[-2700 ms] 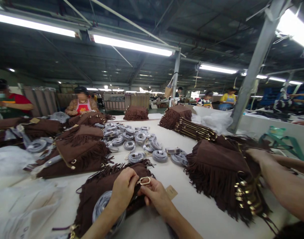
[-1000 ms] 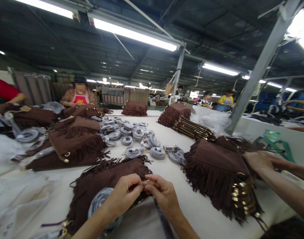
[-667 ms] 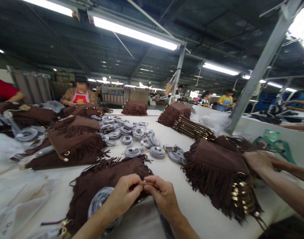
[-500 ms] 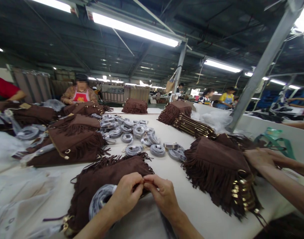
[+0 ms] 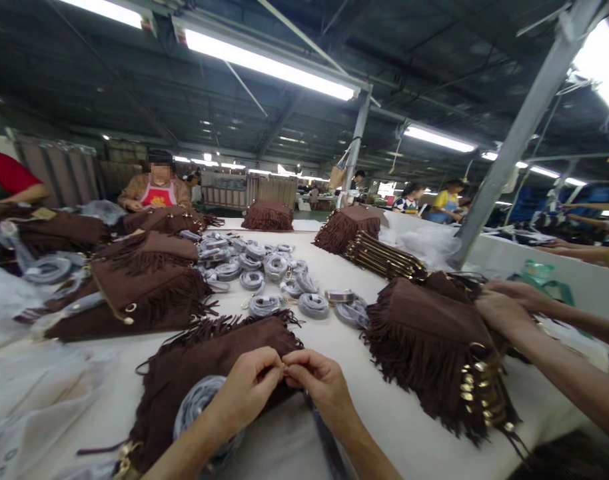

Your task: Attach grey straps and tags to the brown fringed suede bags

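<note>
Your left hand [image 5: 247,390] and right hand [image 5: 319,383] meet fingertip to fingertip. The fingers are closed in a pinch on the edge of the brown suede fringed bag [image 5: 204,363], which lies flat on the white desk [image 5: 394,413] just beyond them for support. Your wrists are low and knuckles up. A grey wrapped strap coil [image 5: 199,407] sits beneath your left wrist.

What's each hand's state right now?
Left hand: closed, pinching at the edge of the brown fringed bag; pinched item hidden.
Right hand: closed, pinching the same spot.
</note>
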The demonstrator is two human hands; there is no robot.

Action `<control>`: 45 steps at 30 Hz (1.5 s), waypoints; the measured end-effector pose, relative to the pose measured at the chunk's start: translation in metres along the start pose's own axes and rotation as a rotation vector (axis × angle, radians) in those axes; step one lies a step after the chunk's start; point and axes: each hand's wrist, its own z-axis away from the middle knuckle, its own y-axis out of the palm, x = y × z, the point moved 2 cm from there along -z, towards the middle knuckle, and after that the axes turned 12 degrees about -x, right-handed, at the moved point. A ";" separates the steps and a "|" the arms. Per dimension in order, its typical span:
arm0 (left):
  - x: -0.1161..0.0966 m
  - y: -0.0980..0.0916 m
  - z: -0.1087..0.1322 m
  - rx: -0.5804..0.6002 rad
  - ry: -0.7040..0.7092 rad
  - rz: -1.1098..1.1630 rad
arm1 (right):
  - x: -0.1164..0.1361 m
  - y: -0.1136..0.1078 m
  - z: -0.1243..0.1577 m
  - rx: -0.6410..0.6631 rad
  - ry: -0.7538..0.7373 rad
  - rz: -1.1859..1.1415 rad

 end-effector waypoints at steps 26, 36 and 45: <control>0.018 -0.078 -0.015 0.082 -0.187 -0.278 | 0.029 0.062 0.076 0.554 -1.049 1.096; 0.017 -0.099 0.045 0.255 -0.104 -0.386 | 0.069 0.046 0.074 0.488 -0.615 0.811; 0.011 -0.072 0.064 0.281 0.091 -0.845 | 0.091 -0.038 0.091 0.344 -0.100 0.258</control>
